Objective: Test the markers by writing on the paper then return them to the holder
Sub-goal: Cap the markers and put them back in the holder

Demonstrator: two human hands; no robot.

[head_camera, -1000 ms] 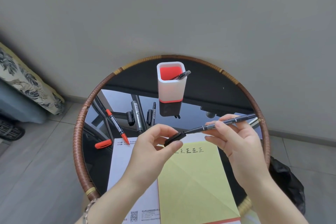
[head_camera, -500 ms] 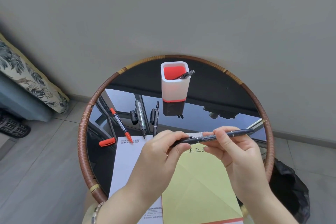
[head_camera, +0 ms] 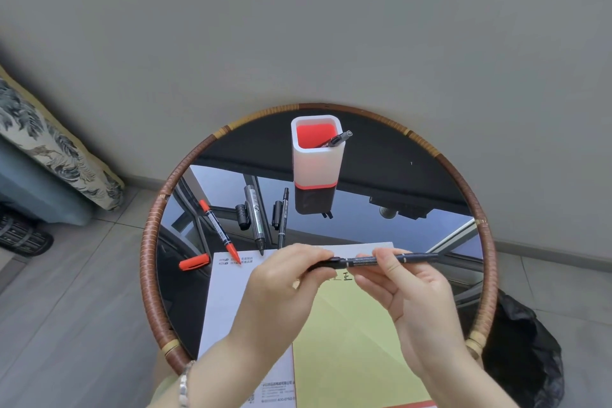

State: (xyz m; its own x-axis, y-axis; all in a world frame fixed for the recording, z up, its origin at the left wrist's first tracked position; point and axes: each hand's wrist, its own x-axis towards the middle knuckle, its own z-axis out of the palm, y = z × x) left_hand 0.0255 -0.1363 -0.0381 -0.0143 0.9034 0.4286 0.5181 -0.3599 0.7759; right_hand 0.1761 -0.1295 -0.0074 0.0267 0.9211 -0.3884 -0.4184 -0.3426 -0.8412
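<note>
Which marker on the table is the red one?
The red marker lies farthest left on the table, uncapped, its red tip resting on the white paper. The two markers beside it are black, as is the held one.

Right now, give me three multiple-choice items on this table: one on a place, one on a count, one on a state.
1. Where does the orange cap lie?
A. In the holder
B. On the glass table left of the white paper
C. On the yellow paper

2. How many markers lie loose on the table behind the paper?
A. One
B. Three
C. Five

3. What state is the black marker in the hands?
A. Held level by both hands above the paper
B. Standing in the holder
C. Lying flat on the floor

Answers: 1 B, it rests by the white paper edge. 2 B, one orange-tipped and two black lie there. 3 A, left hand and right hand pinch it.
</note>
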